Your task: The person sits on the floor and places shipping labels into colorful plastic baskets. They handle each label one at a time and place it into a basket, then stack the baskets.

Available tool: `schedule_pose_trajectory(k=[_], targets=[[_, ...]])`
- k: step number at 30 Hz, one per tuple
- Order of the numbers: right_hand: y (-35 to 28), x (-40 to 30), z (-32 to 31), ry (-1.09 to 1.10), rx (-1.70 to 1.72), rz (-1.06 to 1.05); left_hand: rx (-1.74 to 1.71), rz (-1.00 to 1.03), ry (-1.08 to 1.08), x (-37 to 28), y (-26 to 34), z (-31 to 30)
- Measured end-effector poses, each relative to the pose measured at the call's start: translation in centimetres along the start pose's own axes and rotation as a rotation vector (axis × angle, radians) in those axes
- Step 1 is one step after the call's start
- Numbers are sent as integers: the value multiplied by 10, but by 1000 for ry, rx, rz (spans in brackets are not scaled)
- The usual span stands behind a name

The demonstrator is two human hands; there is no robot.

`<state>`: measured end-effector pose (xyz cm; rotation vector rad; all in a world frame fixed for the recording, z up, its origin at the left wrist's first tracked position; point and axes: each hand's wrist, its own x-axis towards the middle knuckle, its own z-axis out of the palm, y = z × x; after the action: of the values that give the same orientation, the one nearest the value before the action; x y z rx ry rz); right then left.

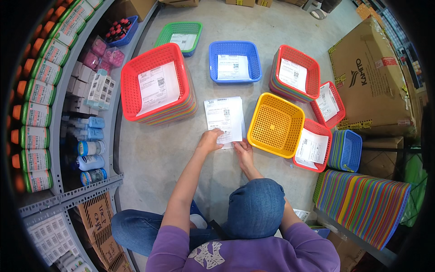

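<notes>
A stack of printed paper sheets [226,115] lies on the concrete floor in front of me. My left hand [211,140] rests on its lower left part, fingertips on the top sheet. My right hand [244,152] is at the lower right corner, fingers touching the paper's edge; whether it pinches the sheets is hard to tell. Just right of the paper stands an empty yellow plastic basket [277,125]. Beyond the stack is a blue basket [235,76] with a printed sheet inside. To the left, a tall nested stack of baskets [154,114] has a red one on top, holding sheets.
Metal shelving [115,142] with bottles borders the left. More baskets with sheets stand at right: a nested stack [295,93], two red ones [334,117] [319,164]. A large cardboard box [373,78] and a long row of nested baskets [362,204] lie beyond. Someone's foot [318,13] shows at top.
</notes>
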<state>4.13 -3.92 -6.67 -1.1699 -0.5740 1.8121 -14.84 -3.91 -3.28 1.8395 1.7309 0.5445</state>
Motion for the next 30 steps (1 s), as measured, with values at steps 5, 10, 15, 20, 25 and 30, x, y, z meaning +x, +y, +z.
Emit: schedule_pose_trajectory(k=[5,10,15,20,25,30], targets=[[9,14,14,-93,-56,78,7,27,-20,3,-7,0],[11,22,15,-108,-160,79,43,0,-38,8,1,-3],[13,22,15,-108,-197,71,45,-11,-56,13,1,-6],[9,15,19,-124,-216,98,68,-45,-105,17,2,-11],[11,14,19,-109,-211,121,62,-50,-109,19,0,-13],[13,17,19,-92,-255,85,65,-54,-138,20,-3,-10]])
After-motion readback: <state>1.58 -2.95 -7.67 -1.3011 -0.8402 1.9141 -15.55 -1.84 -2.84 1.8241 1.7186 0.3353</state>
